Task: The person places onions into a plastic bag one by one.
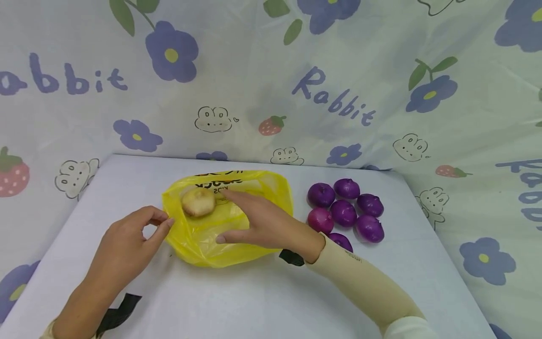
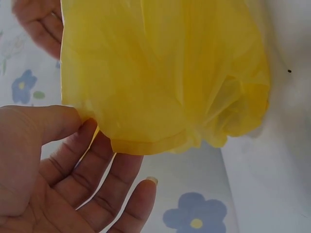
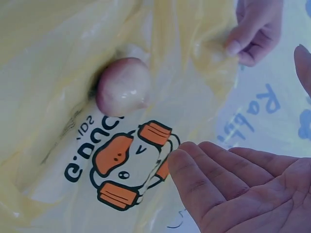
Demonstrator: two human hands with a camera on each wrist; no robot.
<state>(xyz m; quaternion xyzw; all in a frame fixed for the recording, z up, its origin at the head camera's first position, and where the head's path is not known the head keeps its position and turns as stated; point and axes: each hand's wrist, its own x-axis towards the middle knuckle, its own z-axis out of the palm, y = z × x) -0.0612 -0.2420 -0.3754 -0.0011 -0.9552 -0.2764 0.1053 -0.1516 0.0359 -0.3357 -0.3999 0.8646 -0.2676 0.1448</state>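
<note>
A yellow plastic bag [image 1: 203,256] with a printed duck design [image 3: 124,167] lies spread open on the table. Inside its left part sits one round onion [image 1: 198,203], pale in the head view and pinkish in the right wrist view [image 3: 125,86]. At the bag's left edge, my left hand [image 1: 129,242] pinches the plastic between thumb and fingertips; the left wrist view shows its other fingers loosely spread behind the plastic. My right hand [image 1: 268,221] hovers over the bag's opening, thumb apart from the extended fingers, holding nothing. In the right wrist view its palm shows bare.
Several purple onions [image 1: 344,213] sit in a cluster on the white table [image 1: 254,301], right of the bag; the right forearm partly covers the nearest one. A patterned cloth [image 1: 245,84] with flowers and rabbits hangs behind the table. Black straps [image 1: 120,313] show at the wrists.
</note>
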